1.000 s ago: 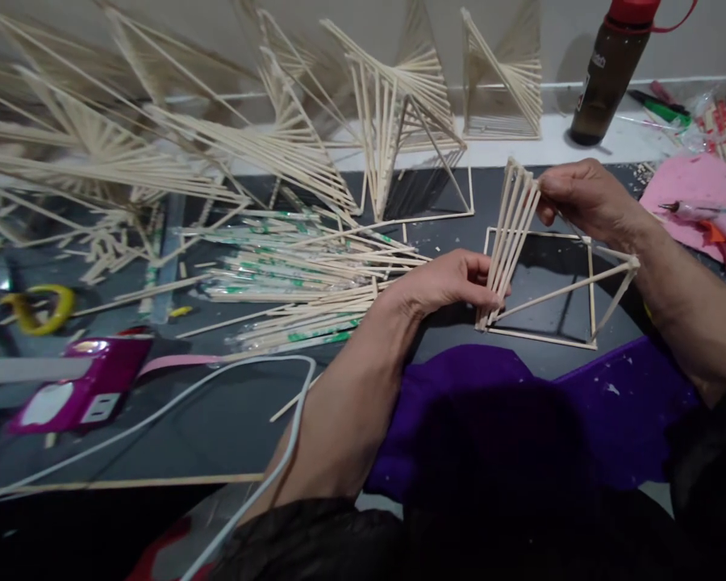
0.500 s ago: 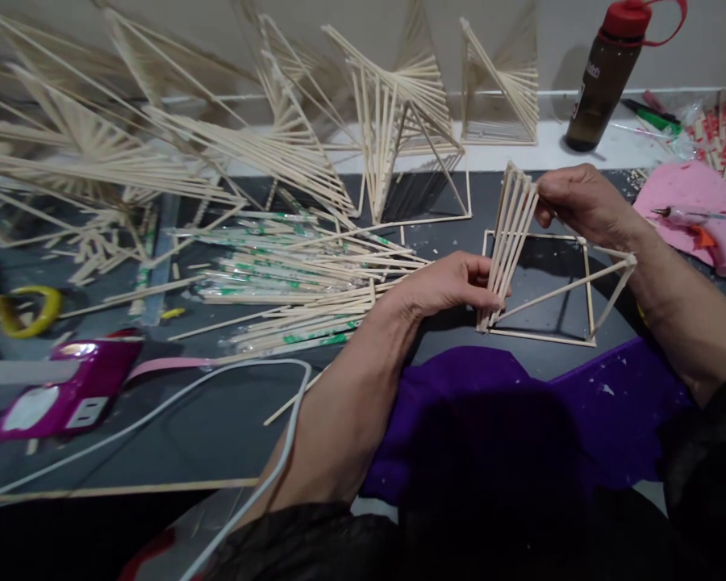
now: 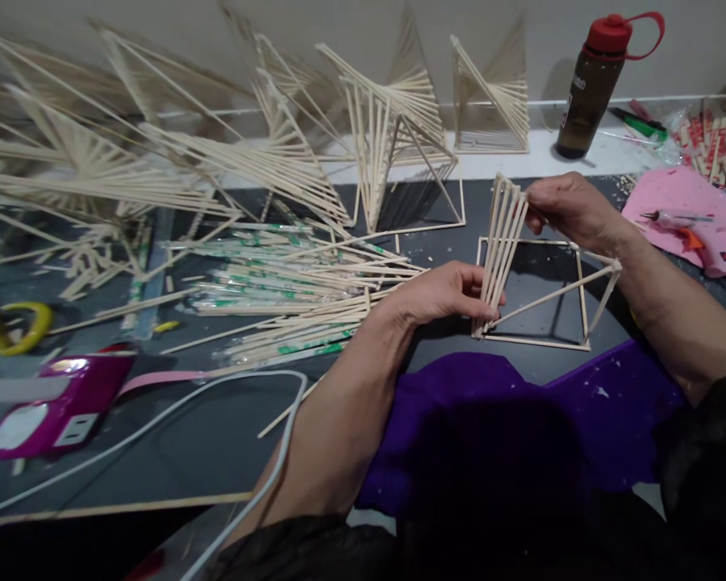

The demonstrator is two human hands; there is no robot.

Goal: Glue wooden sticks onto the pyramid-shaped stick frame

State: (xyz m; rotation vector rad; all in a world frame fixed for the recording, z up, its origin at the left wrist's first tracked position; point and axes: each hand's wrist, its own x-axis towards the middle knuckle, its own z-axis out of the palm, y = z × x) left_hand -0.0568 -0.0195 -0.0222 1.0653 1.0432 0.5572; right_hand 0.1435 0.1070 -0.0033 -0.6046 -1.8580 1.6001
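Observation:
A small frame of thin wooden sticks [image 3: 533, 342] stands on the dark grey table in front of me. Its left side carries a fan of several slanted sticks [image 3: 503, 246]. My left hand [image 3: 444, 292] pinches the lower end of that fan between thumb and fingers. At the fan's upper right end, my right hand [image 3: 572, 206] has its fingers closed on a stick tip; the exact grip is partly hidden. On the frame's right, sticks meet at a raised corner beside my right wrist.
Behind stand finished-looking stick structures [image 3: 399, 105] and a bottle [image 3: 590, 89]. Wrapped sticks [image 3: 266, 278] lie to the left, with yellow-handled scissors [image 3: 21, 327] and a magenta case [image 3: 66, 403]. A glue gun [image 3: 695, 234] rests on pink felt [image 3: 659, 190]; purple cloth [image 3: 460, 403] lies nearest me.
The view has shifted slightly, so everything sits a little lower and further left. Both hands keep their places on the stick frame.

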